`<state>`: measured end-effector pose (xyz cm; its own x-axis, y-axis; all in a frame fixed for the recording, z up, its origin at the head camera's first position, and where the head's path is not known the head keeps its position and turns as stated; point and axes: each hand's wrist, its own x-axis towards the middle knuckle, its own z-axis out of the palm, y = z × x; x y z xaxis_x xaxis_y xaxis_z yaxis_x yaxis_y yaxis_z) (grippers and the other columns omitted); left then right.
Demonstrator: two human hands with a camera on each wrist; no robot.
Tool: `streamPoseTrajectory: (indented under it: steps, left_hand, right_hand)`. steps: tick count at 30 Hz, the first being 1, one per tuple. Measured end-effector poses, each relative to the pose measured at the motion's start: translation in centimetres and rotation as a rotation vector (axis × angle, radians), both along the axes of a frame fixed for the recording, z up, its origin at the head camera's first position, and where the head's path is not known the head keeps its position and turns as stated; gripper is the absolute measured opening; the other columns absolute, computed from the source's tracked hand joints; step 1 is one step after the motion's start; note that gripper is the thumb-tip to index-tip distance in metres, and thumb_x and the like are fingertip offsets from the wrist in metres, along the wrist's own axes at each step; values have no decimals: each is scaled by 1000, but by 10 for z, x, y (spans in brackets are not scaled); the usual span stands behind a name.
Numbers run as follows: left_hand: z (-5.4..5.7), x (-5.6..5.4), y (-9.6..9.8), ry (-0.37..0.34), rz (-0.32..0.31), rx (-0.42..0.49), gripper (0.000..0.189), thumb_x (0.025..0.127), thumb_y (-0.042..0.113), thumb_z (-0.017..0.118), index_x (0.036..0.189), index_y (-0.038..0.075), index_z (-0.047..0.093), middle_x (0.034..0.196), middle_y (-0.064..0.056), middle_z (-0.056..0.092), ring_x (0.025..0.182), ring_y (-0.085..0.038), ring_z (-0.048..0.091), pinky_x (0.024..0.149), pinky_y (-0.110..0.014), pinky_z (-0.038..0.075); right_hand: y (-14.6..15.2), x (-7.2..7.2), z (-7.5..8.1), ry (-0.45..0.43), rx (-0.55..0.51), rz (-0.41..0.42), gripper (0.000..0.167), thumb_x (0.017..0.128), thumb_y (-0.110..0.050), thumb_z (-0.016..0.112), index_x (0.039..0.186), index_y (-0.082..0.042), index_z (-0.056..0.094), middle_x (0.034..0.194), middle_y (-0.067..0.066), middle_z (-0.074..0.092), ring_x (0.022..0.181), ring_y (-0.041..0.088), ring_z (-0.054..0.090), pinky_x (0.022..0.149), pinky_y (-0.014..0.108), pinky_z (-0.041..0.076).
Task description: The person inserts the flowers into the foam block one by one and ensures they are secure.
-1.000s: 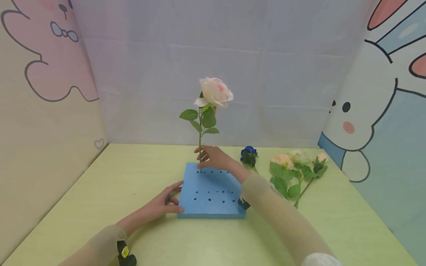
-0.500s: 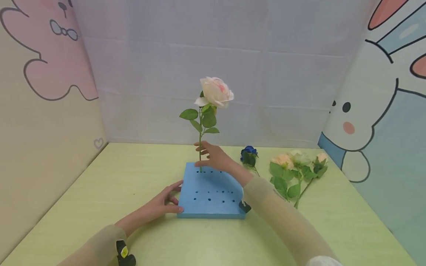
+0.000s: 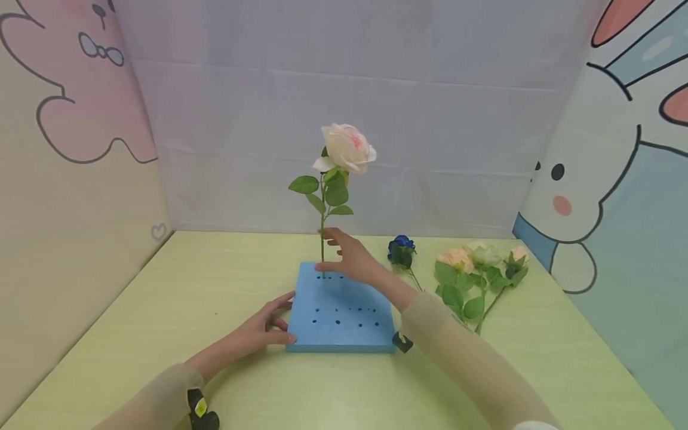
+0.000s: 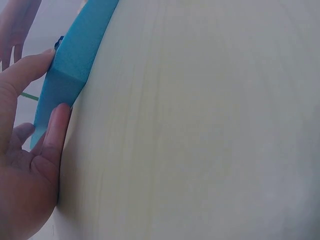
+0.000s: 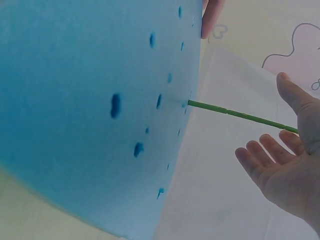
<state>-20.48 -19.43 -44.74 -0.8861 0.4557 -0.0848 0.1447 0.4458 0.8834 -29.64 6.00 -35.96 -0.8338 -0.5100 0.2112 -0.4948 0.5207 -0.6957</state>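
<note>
A pale pink rose point(image 3: 348, 149) on a green stem stands upright in a hole near the back of the blue foam board point(image 3: 349, 295). My right hand point(image 3: 352, 258) is beside the lower stem, its thumb and fingers spread apart. The right wrist view shows the fingers loosely bent near the stem point(image 5: 235, 114), with the thumb well away from it. At the board's left side rests my left hand point(image 3: 263, 327), thumb against the front corner and fingers along the edge. In the left wrist view, its fingers touch the blue side point(image 4: 70, 72).
A blue rose point(image 3: 401, 251) lies behind the board on the right. Farther right are several peach and cream roses point(image 3: 467, 263) with leafy stems. Rows of holes dot the board. A pale backdrop and printed cartoon side walls enclose the yellow-green table point(image 3: 161, 310).
The right hand's fingers have loosened from around the stem, and the hand has drawn slightly right. The rose stays standing. The left hand keeps its place at the board.
</note>
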Motion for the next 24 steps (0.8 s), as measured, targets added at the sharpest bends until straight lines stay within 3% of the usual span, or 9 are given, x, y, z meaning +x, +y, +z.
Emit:
streamPoseTrajectory:
  steps: [11, 24]
  left_hand:
    - [-2, -2, -1, 8, -5, -7, 91, 88, 29, 75, 158, 15, 19, 155, -21, 34, 105, -17, 57, 85, -25, 47]
    - [2, 1, -1, 16, -5, -14, 91, 88, 30, 74, 158, 16, 19, 155, -20, 35, 105, -18, 55, 85, -23, 46]
  right_hand:
    - [14, 20, 7, 3, 5, -42, 85, 85, -34, 77, 155, -16, 32, 159, 4, 37, 143, 27, 41, 112, 45, 41]
    - [36, 45, 17, 30, -67, -2, 83, 86, -31, 77, 154, -17, 32, 159, 5, 37, 145, 28, 38, 113, 47, 40]
